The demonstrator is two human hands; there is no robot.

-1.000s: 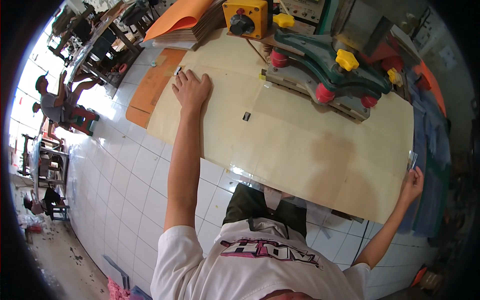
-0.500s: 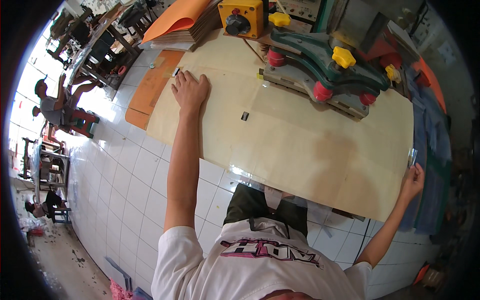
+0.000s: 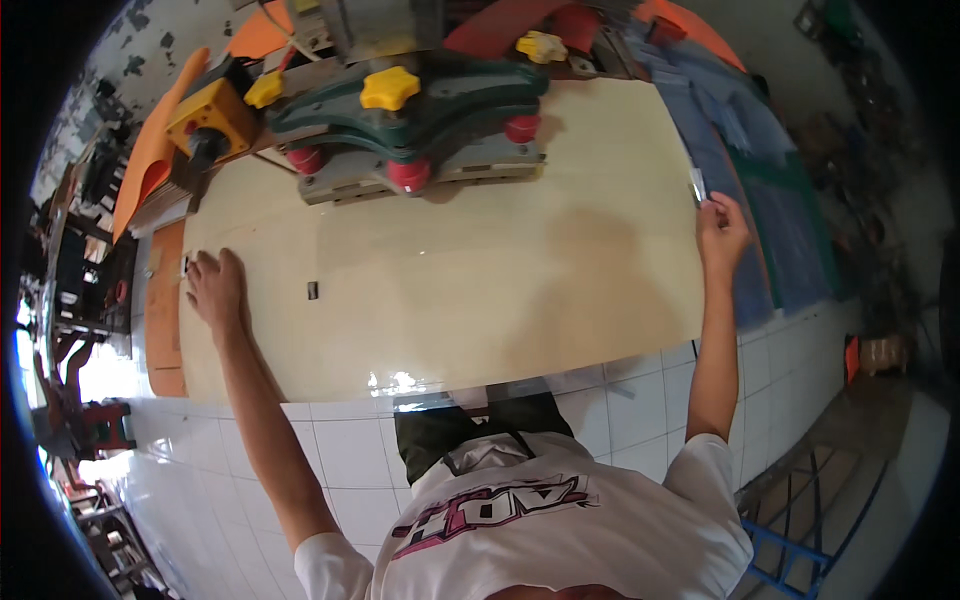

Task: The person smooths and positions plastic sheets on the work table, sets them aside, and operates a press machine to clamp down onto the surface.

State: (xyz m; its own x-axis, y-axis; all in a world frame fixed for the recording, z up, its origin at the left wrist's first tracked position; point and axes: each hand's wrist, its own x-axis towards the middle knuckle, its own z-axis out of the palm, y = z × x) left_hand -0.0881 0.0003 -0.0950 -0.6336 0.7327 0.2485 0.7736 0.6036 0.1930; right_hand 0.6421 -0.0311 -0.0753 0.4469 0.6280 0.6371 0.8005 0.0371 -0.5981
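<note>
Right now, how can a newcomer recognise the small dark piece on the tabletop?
Below the green machine, find the pale tabletop. Slightly right of the left hand lies a small dark rectangle. Unlike the shiny strip in the right hand, it is dark and untouched.

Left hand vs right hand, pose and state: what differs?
Left hand lies palm down, fingers extended; right hand has its fingers curled in.
Left hand rests on the cream sheet near its left end; right hand pinches a small shiny strip at the right edge.
Shared: both are bare.
</note>
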